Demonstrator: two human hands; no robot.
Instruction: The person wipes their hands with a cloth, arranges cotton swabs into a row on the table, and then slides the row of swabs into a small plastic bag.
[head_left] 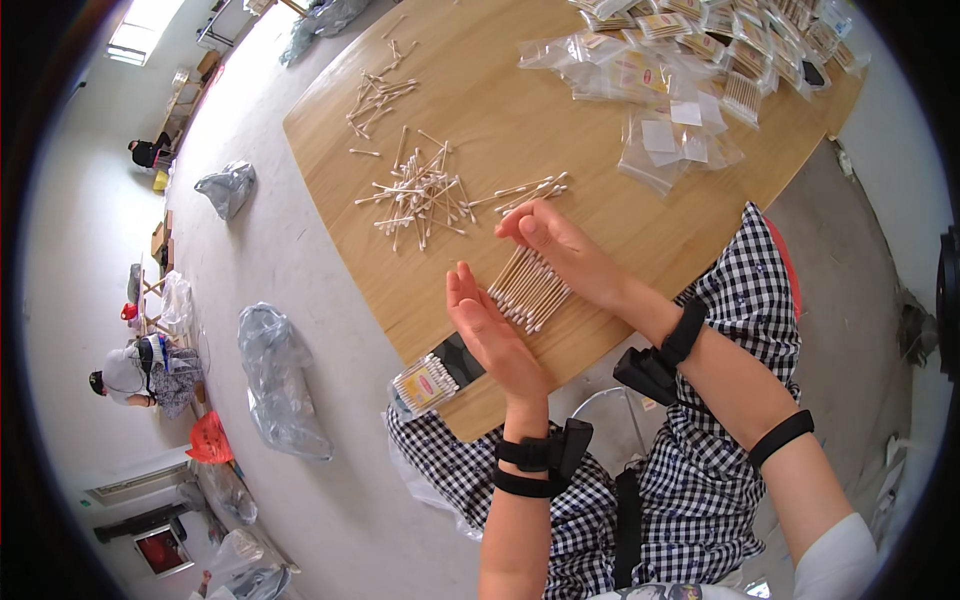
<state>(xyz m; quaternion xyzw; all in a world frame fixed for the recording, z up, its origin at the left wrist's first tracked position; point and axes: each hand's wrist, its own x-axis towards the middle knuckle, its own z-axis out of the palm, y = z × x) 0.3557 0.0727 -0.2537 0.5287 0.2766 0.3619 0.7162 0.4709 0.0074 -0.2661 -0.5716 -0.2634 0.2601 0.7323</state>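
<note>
A flat row of wooden cotton swabs (530,290) lies side by side on the table between my two hands. My left hand (497,340) stands on edge along the row's left side, its fingers stretched out. On the far right side of the row, my right hand (565,248) has its fingers slightly bent, the palm toward the swabs. Neither hand grips anything. Beyond them spreads a loose heap of cotton swabs (420,195), and a few swabs (535,188) lie just past my right fingertips. A filled pack of cotton swabs (425,385) sits by the table's near left edge.
The wooden table (350,235) holds more scattered swabs (375,100) farther off. Clear plastic bags (650,80) and a pile of packed swabs (745,40) cover its far right. Grey plastic bags (280,375) lie on the floor; another person (150,370) is at the far left.
</note>
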